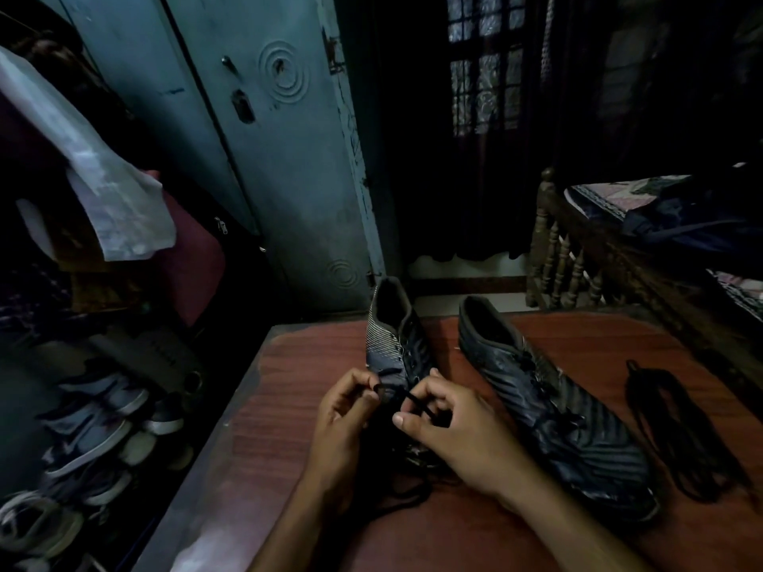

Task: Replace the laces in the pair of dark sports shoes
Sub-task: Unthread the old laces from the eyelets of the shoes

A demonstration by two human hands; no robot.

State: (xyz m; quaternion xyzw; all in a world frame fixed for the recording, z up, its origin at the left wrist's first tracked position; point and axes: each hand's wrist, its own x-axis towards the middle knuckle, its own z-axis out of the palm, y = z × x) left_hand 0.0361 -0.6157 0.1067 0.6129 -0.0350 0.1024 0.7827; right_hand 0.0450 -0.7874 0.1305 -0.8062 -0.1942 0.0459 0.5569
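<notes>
At the lower centre of the frame, our left hand [344, 410] and right hand [444, 419] each pinched the black lace [417, 402] over the left shoe [394, 344] on the desk [289, 406]; a spare lace [677, 431] lay right of the other shoe [553, 410].

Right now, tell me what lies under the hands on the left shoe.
Under the left hand and right hand lies the left shoe, its toe covered. Each hand pinches a black lace; loose lace trails on the table.

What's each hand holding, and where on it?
Left hand pinches the black lace at its tip; right hand pinches the same lace further along, over the left shoe.
</notes>
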